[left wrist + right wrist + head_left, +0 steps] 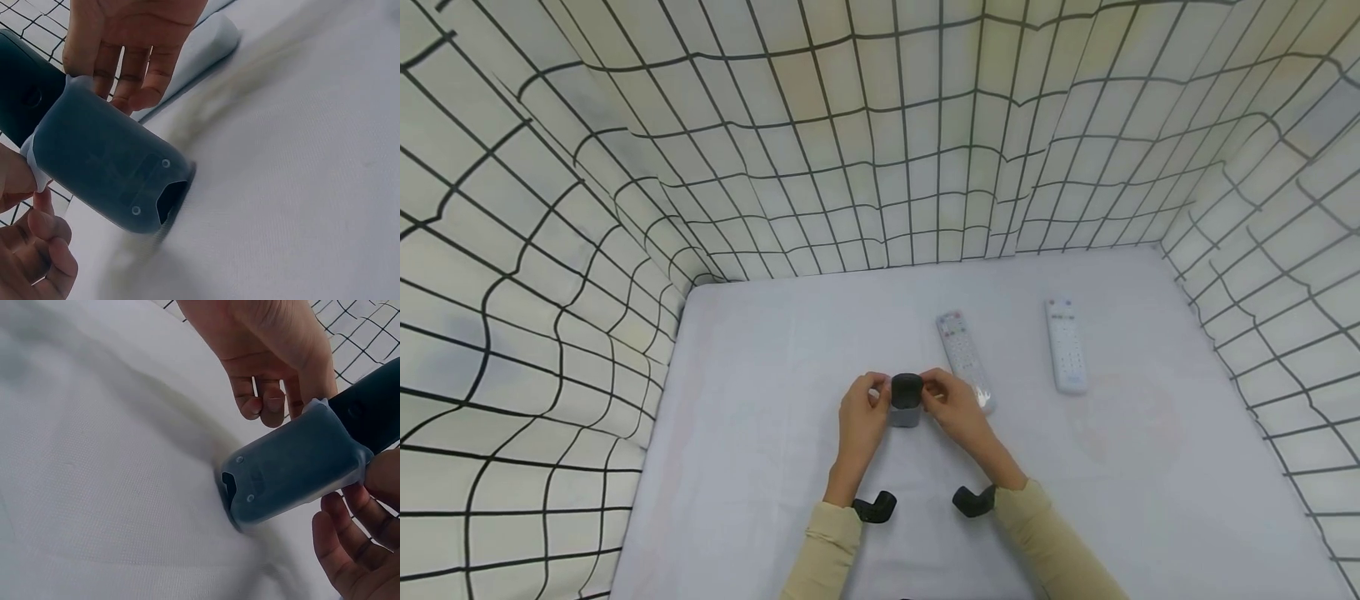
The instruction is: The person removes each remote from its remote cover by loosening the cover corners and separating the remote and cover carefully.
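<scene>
A black remote control point(907, 389) is held end-on between my hands, partly inside a translucent silicone sleeve point(905, 417). My left hand point(861, 417) pinches the sleeve's rim on the left side. On the opposite side, my right hand point(958, 408) pinches that rim between thumb and finger. In the left wrist view the sleeve point(112, 156) covers the lower part, with a notch and two small holes near its bottom end. The bare dark remote point(375, 400) sticks out beyond the rim in the right wrist view. Its buttons are hidden there.
A light remote in a clear cover point(966, 358) lies just beyond my right hand. Another white remote point(1066, 346) lies farther right. The white tabletop point(760, 375) is bordered by grid-patterned curtains point(865, 167) at the back and sides. Black camera mounts point(876, 507) sit at both wrists.
</scene>
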Action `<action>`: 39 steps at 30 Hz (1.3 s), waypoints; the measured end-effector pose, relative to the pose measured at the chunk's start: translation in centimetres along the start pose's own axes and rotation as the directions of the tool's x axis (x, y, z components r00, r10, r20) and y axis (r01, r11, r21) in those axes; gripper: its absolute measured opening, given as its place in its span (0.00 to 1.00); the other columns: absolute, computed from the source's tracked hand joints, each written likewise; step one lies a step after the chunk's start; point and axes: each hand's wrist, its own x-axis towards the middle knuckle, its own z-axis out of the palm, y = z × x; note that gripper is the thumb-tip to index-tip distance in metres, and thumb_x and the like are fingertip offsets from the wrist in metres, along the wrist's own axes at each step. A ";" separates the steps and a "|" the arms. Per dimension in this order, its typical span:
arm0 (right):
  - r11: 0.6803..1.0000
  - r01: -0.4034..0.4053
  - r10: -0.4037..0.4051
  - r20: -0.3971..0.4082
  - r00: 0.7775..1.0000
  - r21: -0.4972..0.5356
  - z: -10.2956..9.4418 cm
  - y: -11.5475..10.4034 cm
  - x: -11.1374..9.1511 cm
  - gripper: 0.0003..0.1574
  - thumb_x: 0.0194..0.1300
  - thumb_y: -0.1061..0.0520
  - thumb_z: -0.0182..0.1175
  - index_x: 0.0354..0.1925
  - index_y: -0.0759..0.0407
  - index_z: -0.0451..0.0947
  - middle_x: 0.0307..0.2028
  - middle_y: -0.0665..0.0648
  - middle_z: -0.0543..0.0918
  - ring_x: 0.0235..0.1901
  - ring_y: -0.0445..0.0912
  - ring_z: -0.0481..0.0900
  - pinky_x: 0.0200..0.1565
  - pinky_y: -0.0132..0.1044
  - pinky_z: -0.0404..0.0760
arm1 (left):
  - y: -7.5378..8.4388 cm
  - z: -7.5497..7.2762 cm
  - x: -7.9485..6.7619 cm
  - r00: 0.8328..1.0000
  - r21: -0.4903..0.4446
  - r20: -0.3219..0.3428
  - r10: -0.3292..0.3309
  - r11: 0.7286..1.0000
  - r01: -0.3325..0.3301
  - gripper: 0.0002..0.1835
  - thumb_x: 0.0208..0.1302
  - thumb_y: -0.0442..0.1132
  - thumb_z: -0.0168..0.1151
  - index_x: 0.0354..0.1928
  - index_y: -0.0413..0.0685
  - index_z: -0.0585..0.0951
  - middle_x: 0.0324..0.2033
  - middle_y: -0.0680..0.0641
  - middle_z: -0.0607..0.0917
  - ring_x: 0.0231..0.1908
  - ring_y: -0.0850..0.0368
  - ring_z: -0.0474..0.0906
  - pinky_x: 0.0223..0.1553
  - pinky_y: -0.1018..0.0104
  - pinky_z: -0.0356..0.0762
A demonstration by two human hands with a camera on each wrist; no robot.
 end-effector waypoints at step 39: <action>0.991 -0.058 0.061 0.019 0.998 -0.122 0.9 0.7 -0.6 0.07 0.71 0.62 0.63 0.47 0.58 0.84 0.37 0.55 0.88 0.36 0.43 0.82 0.41 0.34 0.82 | -1.3 0.2 -1.1 1.000 0.095 0.012 -0.006 0.995 0.005 0.05 0.68 0.32 0.65 0.44 0.44 0.86 0.35 0.46 0.87 0.31 0.58 0.76 0.33 0.68 0.73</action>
